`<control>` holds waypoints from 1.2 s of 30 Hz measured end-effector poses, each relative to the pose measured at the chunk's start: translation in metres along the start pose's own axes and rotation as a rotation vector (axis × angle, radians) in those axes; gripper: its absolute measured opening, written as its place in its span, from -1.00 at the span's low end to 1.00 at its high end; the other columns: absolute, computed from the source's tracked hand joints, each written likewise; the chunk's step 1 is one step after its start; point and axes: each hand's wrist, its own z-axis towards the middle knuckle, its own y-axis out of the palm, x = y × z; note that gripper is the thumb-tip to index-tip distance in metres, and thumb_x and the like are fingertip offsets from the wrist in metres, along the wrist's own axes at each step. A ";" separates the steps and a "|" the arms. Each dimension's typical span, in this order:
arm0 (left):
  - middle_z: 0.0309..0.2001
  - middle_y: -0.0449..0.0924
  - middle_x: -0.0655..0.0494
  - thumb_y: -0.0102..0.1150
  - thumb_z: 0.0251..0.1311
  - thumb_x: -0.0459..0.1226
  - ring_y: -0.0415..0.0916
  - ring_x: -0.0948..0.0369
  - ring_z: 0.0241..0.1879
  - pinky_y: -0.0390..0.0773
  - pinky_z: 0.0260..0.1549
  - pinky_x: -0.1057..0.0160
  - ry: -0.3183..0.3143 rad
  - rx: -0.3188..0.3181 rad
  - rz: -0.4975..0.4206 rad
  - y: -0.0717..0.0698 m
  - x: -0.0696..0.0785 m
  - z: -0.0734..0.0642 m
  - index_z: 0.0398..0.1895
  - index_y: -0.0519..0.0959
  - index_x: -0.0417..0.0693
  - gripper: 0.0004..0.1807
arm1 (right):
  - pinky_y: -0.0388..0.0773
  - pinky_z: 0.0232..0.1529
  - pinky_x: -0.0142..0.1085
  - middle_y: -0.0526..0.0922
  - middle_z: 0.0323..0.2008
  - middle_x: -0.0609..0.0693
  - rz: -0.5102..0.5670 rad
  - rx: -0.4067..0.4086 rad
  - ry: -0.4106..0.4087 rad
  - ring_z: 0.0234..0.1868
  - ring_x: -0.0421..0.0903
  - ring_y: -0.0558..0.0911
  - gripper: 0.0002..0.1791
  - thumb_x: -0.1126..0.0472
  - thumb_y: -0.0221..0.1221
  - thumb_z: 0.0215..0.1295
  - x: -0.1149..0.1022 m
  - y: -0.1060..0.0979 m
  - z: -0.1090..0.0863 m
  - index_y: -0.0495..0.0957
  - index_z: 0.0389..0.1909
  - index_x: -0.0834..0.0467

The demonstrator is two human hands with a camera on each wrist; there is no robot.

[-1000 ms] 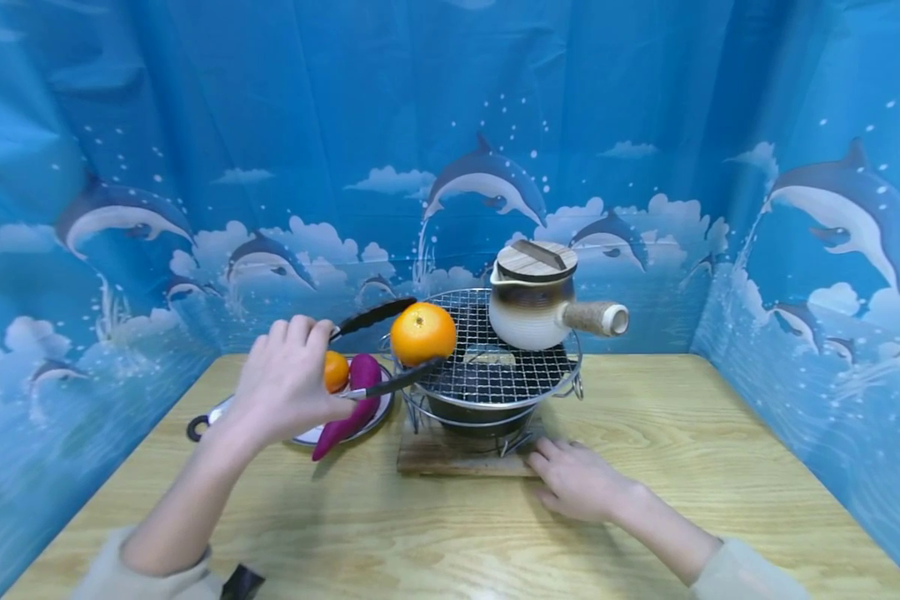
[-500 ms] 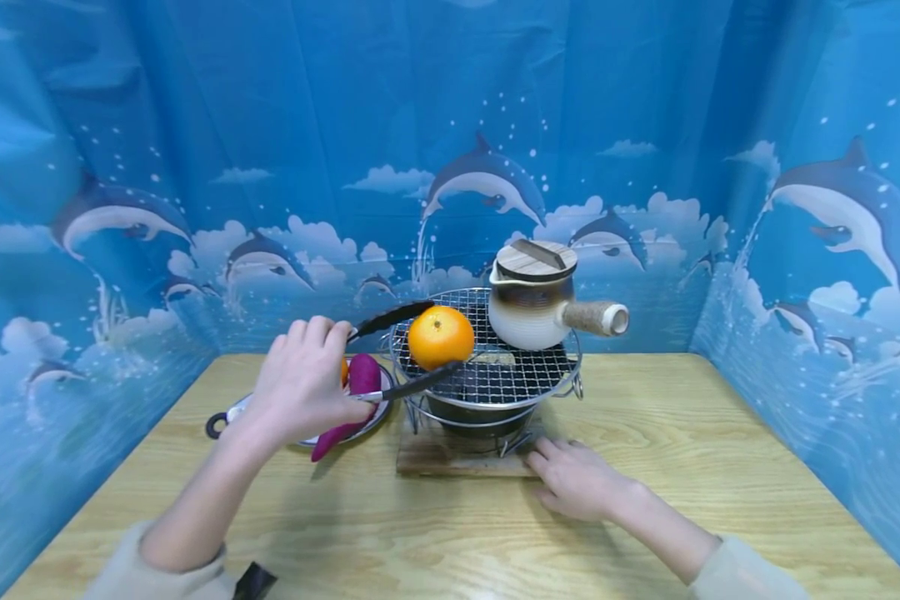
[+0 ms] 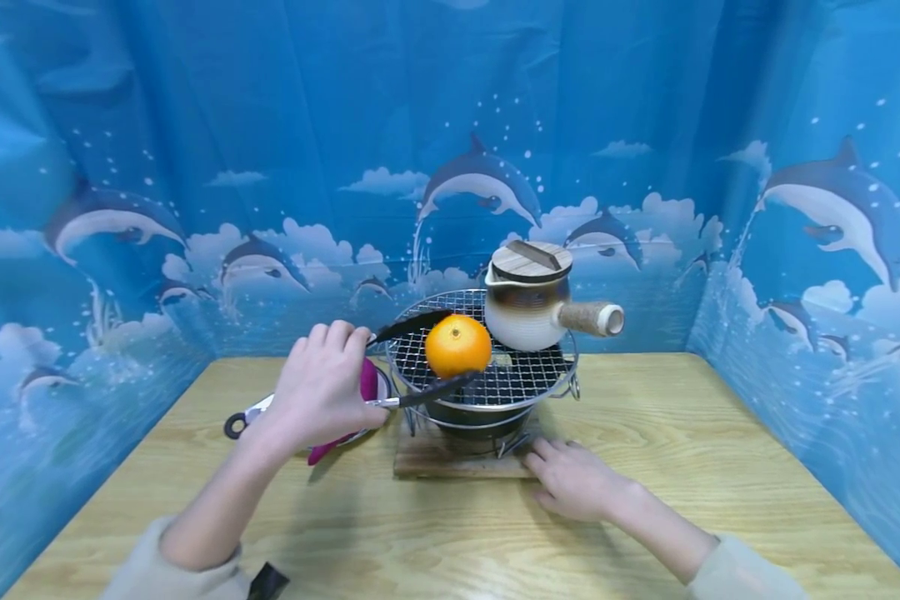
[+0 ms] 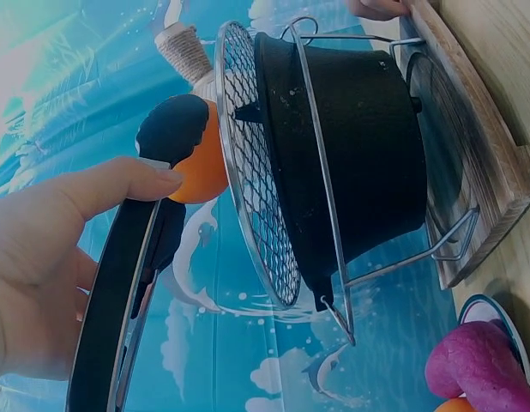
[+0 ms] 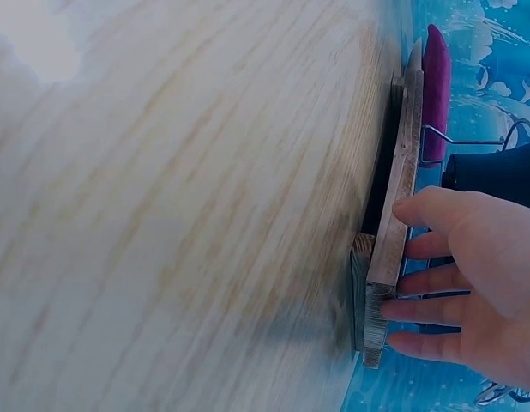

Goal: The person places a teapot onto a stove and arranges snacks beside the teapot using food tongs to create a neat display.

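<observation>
The left hand (image 3: pixel 322 390) grips tongs (image 3: pixel 441 388) flanking the orange (image 3: pixel 457 347), at or just above the grill mesh (image 3: pixel 527 377), while the right hand (image 3: pixel 576 480), fingers extended, rests against the wooden board (image 3: pixel 450 463), apparently steadying it.

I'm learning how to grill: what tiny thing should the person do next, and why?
Probably lower the orange gently until it rests on the wire mesh. The tongs hold it over the mesh, beside the pot, and I can't tell whether it already touches.
</observation>
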 end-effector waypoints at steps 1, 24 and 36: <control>-0.02 0.37 -0.20 0.40 -0.40 0.04 0.26 -0.08 -0.08 0.36 -0.14 -0.03 0.003 -0.002 -0.001 0.000 0.001 0.000 0.14 0.34 -0.34 -0.03 | 0.53 -0.19 -0.05 0.50 -0.17 0.13 0.000 0.001 0.000 -0.22 0.04 0.54 -0.58 0.03 0.24 0.07 0.000 0.000 0.000 0.50 -0.14 0.23; 0.00 0.37 -0.13 0.44 -0.41 0.14 0.24 -0.01 -0.11 0.32 -0.19 0.06 0.062 -0.011 0.005 0.007 0.020 0.008 0.17 0.34 -0.28 0.03 | 0.53 -0.22 -0.08 0.50 -0.17 0.12 -0.022 0.039 -0.021 -0.23 0.03 0.54 -0.58 0.05 0.26 0.03 0.000 0.004 -0.001 0.51 -0.15 0.23; -0.02 0.36 -0.11 0.47 -0.48 0.15 0.24 -0.01 -0.11 0.32 -0.17 0.08 0.078 0.006 0.027 0.010 0.030 0.014 0.17 0.34 -0.26 0.07 | 0.54 -0.24 -0.08 0.50 -0.20 0.09 -0.018 0.048 -0.022 -0.26 0.00 0.54 -0.61 0.07 0.26 0.03 -0.001 0.003 -0.001 0.51 -0.16 0.22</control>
